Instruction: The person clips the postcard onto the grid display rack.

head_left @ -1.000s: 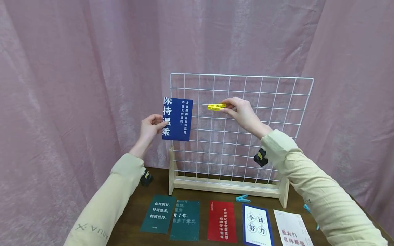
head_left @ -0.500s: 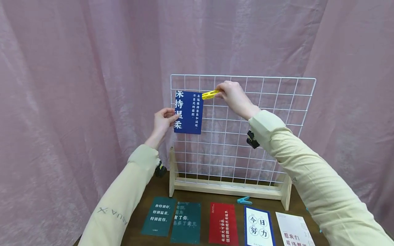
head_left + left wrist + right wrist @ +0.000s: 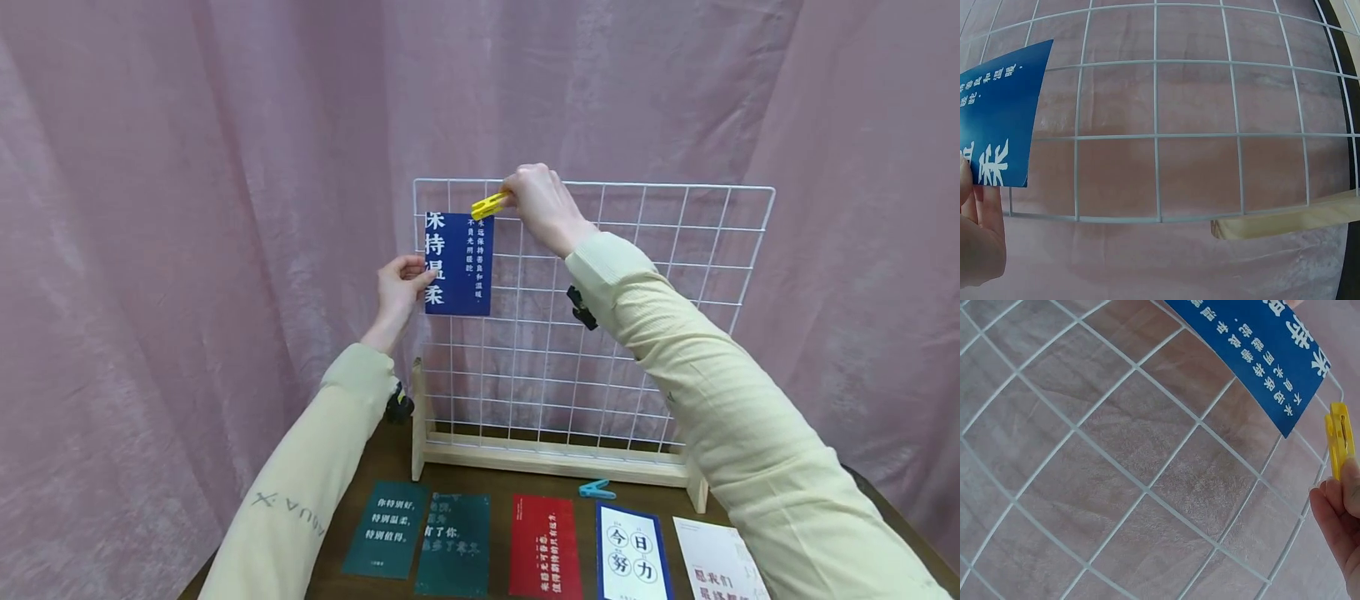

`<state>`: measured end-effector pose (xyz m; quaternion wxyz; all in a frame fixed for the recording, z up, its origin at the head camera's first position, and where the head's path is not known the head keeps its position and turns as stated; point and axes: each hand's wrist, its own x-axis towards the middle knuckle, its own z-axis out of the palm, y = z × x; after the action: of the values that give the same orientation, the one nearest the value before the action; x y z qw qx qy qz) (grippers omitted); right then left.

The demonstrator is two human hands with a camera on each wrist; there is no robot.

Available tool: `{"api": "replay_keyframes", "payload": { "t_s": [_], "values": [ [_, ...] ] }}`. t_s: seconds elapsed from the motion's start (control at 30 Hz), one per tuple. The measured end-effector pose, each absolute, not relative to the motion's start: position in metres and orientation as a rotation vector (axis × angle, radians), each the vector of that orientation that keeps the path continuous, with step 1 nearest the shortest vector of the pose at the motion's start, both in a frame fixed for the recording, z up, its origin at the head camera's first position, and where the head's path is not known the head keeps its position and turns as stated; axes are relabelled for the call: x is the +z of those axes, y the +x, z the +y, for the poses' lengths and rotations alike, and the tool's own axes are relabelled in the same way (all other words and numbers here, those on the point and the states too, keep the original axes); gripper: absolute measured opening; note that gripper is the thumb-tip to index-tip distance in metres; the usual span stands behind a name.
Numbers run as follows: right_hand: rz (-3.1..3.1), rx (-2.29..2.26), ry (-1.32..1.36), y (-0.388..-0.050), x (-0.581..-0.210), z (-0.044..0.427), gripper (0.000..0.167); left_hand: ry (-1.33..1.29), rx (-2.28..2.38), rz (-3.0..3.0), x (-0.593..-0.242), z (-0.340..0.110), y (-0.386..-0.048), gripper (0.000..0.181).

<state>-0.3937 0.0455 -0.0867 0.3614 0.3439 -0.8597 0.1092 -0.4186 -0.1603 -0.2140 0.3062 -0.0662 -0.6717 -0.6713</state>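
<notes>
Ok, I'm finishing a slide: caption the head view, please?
Left hand holds a blue card before a white wire grid, right hand pinches a yellow clip near the card's upper corner.
</notes>
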Motion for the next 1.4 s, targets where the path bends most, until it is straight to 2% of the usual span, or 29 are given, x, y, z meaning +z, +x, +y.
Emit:
{"api": "replay_keyframes", "payload": {
  "t_s": [0.7,1.4],
  "values": [
    [-2.242,0.086,0.802,-0.411,-0.081,0.025,0.008,-0.13,-1.606,-1.749,-0.218,-0.153,-0.422,0.022],
    [-2.282,0.032,0.809,-0.408,-0.08,0.01,0.008,-0.113,-1.507,-1.646,-0.216,-0.144,-0.424,0.019]
  ]
}}
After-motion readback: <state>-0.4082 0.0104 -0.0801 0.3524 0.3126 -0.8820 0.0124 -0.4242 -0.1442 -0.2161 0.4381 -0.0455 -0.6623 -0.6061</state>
